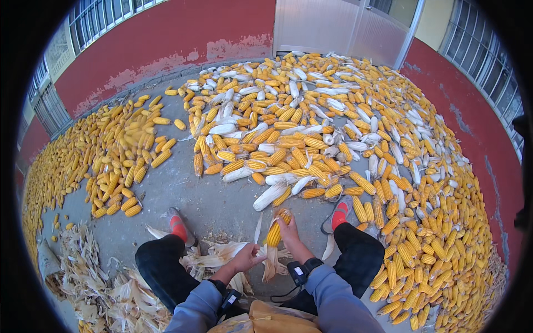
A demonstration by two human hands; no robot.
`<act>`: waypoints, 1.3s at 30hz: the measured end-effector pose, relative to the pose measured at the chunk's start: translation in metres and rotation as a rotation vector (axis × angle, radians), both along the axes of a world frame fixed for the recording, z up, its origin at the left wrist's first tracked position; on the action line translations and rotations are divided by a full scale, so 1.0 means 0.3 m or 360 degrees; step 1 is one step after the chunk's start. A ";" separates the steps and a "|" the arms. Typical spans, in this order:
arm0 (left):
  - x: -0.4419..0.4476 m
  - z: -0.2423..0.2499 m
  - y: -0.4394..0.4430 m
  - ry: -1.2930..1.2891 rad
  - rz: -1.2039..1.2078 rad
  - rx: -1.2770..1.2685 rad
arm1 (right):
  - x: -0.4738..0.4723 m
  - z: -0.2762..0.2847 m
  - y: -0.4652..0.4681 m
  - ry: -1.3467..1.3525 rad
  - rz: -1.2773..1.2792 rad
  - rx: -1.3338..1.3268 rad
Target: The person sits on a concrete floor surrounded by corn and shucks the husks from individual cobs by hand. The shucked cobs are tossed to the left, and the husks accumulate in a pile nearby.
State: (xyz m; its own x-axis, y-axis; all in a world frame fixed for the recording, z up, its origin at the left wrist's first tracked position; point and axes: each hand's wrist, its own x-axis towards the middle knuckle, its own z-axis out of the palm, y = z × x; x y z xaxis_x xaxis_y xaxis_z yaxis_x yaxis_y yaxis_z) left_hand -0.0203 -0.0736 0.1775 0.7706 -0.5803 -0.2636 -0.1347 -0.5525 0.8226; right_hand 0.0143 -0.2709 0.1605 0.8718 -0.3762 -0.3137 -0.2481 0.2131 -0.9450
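My right hand (289, 234) is closed around a yellow corn cob (274, 235), held upright between my knees. A pale strip of husk (271, 263) hangs from the cob's lower end. Just left of that strip is my left hand (248, 257), its fingers bent towards the husk; whether they pinch any of it I cannot tell. Loose dry husks (200, 262) lie on the ground under my hands. Beyond my feet spreads a large heap of cobs (287, 142), some bare and yellow, others still in whitish husks.
A second pile of bare cobs (112, 154) lies at the left. Discarded husks (125, 297) are heaped at the lower left near a pale sack (48, 260). The large heap curves down my right side. Red walls (166, 41) and a pale door (316, 29) stand behind.
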 end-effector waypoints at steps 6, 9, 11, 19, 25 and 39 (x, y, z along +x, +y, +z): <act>0.056 -0.056 -0.007 0.0207 0.0341 -0.0797 | -0.085 0.008 0.167 -0.0126 0.0887 0.0314; 0.045 -0.047 0.001 0.0267 0.0404 -0.0730 | -0.084 -0.004 0.175 -0.0012 0.0814 0.0585; 0.037 -0.038 -0.001 0.0263 0.0399 -0.0617 | -0.076 0.004 0.157 -0.0012 0.0853 0.0913; 0.073 -0.018 -0.050 -0.0430 0.0909 -0.0672 | -0.092 0.042 0.148 0.0096 0.1016 0.0884; 0.044 0.041 -0.069 -0.0670 0.0573 -0.0305 | -0.049 -0.044 0.130 0.0266 0.0541 0.1038; 0.007 0.141 -0.099 0.0512 0.0084 -0.0674 | 0.053 0.117 -0.057 -0.0261 -0.0257 0.0652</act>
